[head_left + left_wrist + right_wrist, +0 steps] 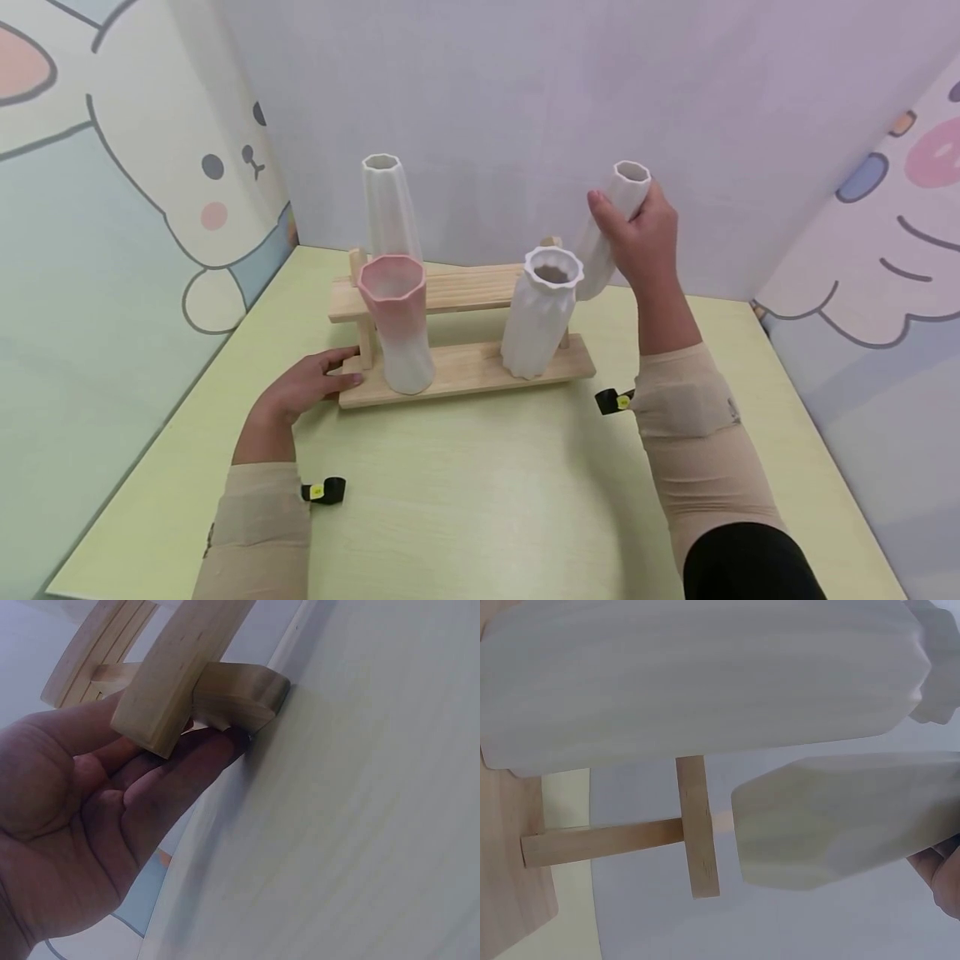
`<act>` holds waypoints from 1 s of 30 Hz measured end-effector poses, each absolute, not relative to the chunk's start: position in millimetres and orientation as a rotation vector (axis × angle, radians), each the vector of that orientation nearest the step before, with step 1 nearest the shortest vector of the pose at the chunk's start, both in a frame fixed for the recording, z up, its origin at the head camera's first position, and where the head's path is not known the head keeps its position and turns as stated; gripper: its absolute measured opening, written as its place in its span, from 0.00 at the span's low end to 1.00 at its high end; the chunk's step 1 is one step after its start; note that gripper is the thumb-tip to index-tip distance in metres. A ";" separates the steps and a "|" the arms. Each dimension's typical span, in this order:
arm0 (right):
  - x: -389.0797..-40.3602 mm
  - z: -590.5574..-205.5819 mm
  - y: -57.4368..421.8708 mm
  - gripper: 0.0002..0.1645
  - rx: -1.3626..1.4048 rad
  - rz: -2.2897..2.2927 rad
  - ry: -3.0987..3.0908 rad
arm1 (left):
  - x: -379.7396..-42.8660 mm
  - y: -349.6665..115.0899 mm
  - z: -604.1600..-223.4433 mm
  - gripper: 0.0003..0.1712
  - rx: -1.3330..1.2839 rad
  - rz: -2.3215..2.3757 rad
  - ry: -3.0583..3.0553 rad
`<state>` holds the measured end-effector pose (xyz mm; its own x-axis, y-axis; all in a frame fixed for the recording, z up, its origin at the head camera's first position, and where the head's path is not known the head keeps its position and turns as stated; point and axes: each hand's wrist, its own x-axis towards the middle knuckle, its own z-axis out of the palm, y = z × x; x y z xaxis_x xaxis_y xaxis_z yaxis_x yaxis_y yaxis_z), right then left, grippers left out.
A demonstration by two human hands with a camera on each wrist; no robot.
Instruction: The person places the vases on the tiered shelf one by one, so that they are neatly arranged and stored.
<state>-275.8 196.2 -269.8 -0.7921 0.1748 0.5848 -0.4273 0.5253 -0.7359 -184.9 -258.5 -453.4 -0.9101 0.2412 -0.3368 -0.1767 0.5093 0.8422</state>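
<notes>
My right hand grips a slim white fluted vase around its upper part. The vase leans, its base beside the right end of the upper shelf; in the right wrist view its base shows apart from that shelf. My left hand holds the left end of the two-tier wooden rack by the lower board. In the left wrist view, the fingers curl about the board's end. A pink-and-white vase and a wide white vase stand on the lower board.
Another tall white vase stands at the left of the upper shelf. The rack sits on a pale yellow-green table. A plain back wall and side panels with cartoon animals enclose the table.
</notes>
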 end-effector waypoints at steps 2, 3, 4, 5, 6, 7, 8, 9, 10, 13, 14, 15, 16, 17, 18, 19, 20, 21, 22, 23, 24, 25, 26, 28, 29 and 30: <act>-277.6 -270.0 195.1 0.31 0.207 1.257 -2.161 | -185.3 -258.7 -454.0 0.48 0.056 1.377 2.341; -278.3 -270.1 194.5 0.32 0.206 1.252 -2.165 | -185.3 -258.9 -454.1 0.48 0.056 1.374 2.346; -279.0 -270.3 193.9 0.32 0.205 1.247 -2.170 | -185.5 -258.9 -454.2 0.48 0.057 1.374 2.345; -279.8 -270.6 193.3 0.32 0.205 1.245 -2.175 | -185.6 -259.0 -454.2 0.48 0.057 1.375 2.345; -280.6 -271.0 192.7 0.32 0.205 1.246 -2.179 | -185.7 -259.0 -454.3 0.48 0.055 1.377 2.343; -281.4 -271.1 191.7 0.33 0.203 1.249 -2.184 | -185.6 -259.0 -454.1 0.48 0.053 1.377 2.343; -282.0 -271.2 190.7 0.33 0.203 1.253 -2.187 | -185.8 -259.0 -454.2 0.48 0.054 1.377 2.342; -282.7 -271.4 189.6 0.33 0.202 1.256 -2.189 | -185.7 -259.1 -453.9 0.48 0.052 1.379 2.341; -283.5 -271.7 188.7 0.33 0.205 1.257 -2.191 | -185.8 -259.1 -453.9 0.48 0.053 1.382 2.339; -285.6 -272.4 186.1 0.33 0.219 1.259 -2.192 | -186.0 -259.4 -453.9 0.48 0.060 1.378 2.343; -286.2 -272.5 185.2 0.33 0.223 1.258 -2.193 | -186.2 -259.6 -454.1 0.48 0.063 1.375 2.345; -286.6 -272.5 184.5 0.33 0.227 1.257 -2.196 | -186.2 -259.8 -454.0 0.48 0.064 1.370 2.350; -286.8 -272.3 183.8 0.33 0.231 1.257 -2.200 | -186.4 -259.9 -454.2 0.48 0.065 1.365 2.353; -287.0 -271.8 182.8 0.34 0.233 1.259 -2.205 | -186.6 -260.0 -454.4 0.47 0.065 1.363 2.353; -287.2 -271.4 182.1 0.34 0.233 1.257 -2.210 | -186.7 -260.1 -454.4 0.47 0.063 1.362 2.355; -287.5 -271.0 181.3 0.34 0.233 1.259 -2.215 | -187.0 -260.2 -454.5 0.47 0.062 1.361 2.354; -287.8 -270.7 180.6 0.34 0.231 1.262 -2.221 | -187.4 -260.3 -454.8 0.47 0.060 1.361 2.353; -288.2 -270.5 179.9 0.34 0.229 1.262 -2.226 | -187.8 -260.3 -455.1 0.47 0.058 1.362 2.353; -288.6 -270.5 179.1 0.35 0.229 1.263 -2.229 | -188.2 -260.4 -455.4 0.47 0.057 1.364 2.351; -289.0 -270.6 178.4 0.35 0.228 1.266 -2.230 | -188.7 -260.6 -455.7 0.47 0.055 1.364 2.350; -289.4 -270.9 177.7 0.34 0.229 1.269 -2.231 | -189.0 -260.8 -456.1 0.47 0.054 1.364 2.350; -289.8 -271.2 176.8 0.34 0.229 1.275 -2.231 | -189.5 -260.8 -456.7 0.46 0.050 1.361 2.350; -290.0 -271.4 175.9 0.34 0.230 1.279 -2.232 | -189.7 -261.0 -457.0 0.46 0.049 1.359 2.350; -290.5 -271.6 173.9 0.34 0.233 1.289 -2.237 | -189.6 -261.5 -457.3 0.46 0.045 1.359 2.348; -290.6 -271.5 172.8 0.35 0.235 1.293 -2.243 | -189.5 -261.6 -457.3 0.46 0.044 1.359 2.347; -290.8 -271.3 171.9 0.35 0.238 1.293 -2.249 | -189.4 -261.7 -457.4 0.46 0.043 1.358 2.348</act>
<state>-290.8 171.9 -271.3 -0.8440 0.1072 0.5255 -0.4003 0.5262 -0.7503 -189.4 -261.7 -457.4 -0.9089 0.2344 -0.3450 -0.1822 0.5208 0.8340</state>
